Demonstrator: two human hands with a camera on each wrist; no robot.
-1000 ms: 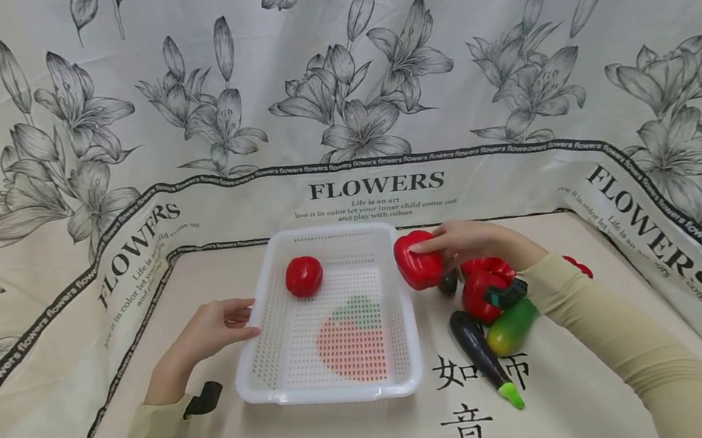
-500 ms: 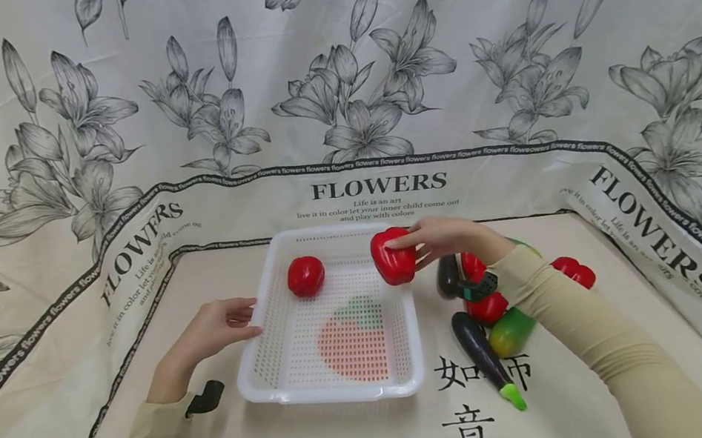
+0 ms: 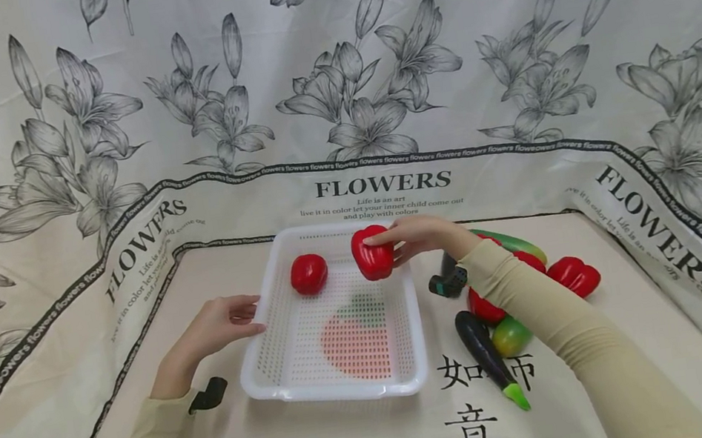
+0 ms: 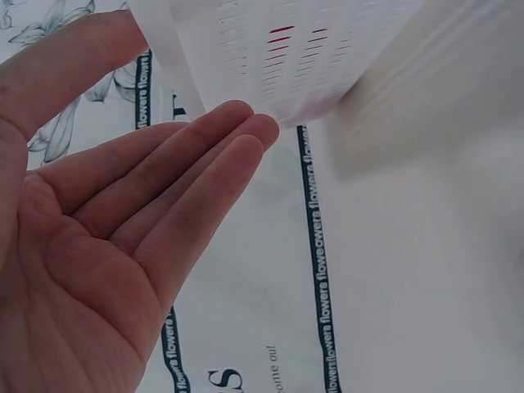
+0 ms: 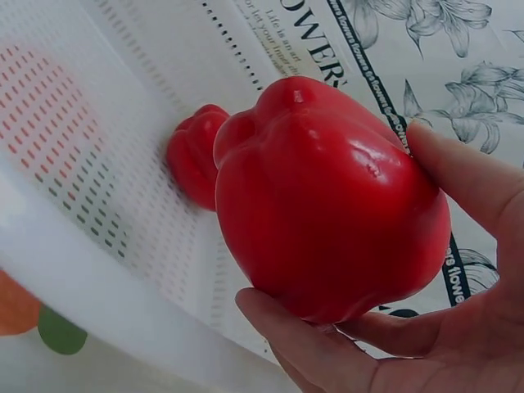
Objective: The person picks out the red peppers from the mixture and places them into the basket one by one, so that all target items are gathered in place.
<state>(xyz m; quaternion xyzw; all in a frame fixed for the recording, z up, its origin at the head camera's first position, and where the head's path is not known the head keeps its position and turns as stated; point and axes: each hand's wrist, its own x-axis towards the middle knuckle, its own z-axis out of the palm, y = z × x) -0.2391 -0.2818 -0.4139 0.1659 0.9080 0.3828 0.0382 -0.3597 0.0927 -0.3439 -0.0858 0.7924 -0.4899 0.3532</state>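
Observation:
My right hand (image 3: pixel 423 233) grips a red bell pepper (image 3: pixel 371 257) between thumb and fingers, over the back right part of a white perforated basket (image 3: pixel 335 395). In the right wrist view the held bell pepper (image 5: pixel 327 205) fills the middle, with the basket's rim slanting past below it. Inside, a second red bell pepper (image 3: pixel 309 274) lies toward the back left. My left hand (image 3: pixel 221 325) is at the basket's left side, its fingers nearly straight. From the left wrist, the fingertips (image 4: pixel 246 147) reach the basket's outer wall, and the thumb is at the rim.
Right of the basket lie a dark eggplant (image 3: pixel 485 346), a green-yellow piece (image 3: pixel 511 336), a long green vegetable (image 3: pixel 519 246) and several red bell peppers (image 3: pixel 575 276), partly hidden by my right sleeve. A flower-printed cloth (image 3: pixel 371 119) rises behind and at both sides.
My right hand has carried the bell pepper left, from beside the basket's right rim to over its inside. The left hand stays at the basket's left side.

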